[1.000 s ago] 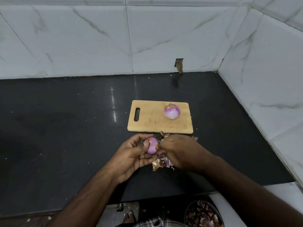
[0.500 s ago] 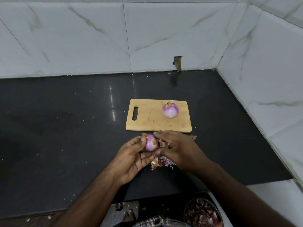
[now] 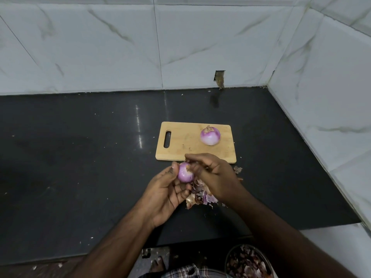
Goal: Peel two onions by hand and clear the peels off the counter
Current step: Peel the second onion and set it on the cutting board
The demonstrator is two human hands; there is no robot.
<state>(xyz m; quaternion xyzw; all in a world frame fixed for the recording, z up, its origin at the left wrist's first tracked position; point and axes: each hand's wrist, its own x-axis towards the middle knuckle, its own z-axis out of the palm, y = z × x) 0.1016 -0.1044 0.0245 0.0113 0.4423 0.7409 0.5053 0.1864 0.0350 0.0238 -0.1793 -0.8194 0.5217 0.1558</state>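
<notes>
My left hand [image 3: 164,189] holds a small purple onion [image 3: 185,173] between thumb and fingers, just above the black counter. My right hand [image 3: 214,174] has its fingertips pinched at the onion's brown top end. Under both hands lies a pile of purple and brown peels [image 3: 200,196]. A second peeled onion [image 3: 210,135] sits on the right part of a wooden cutting board [image 3: 180,145] a little beyond my hands.
The black counter [image 3: 80,157] is bounded by white marble tile walls behind and at the right. Loose peel scraps [image 3: 237,169] lie by the board's near right corner. Below the counter edge, a round bin [image 3: 249,261] holds onion peels.
My hands have lifted the onion slightly toward the board and turned it. The right hand's fingers now reach over the onion's top end instead of its side.
</notes>
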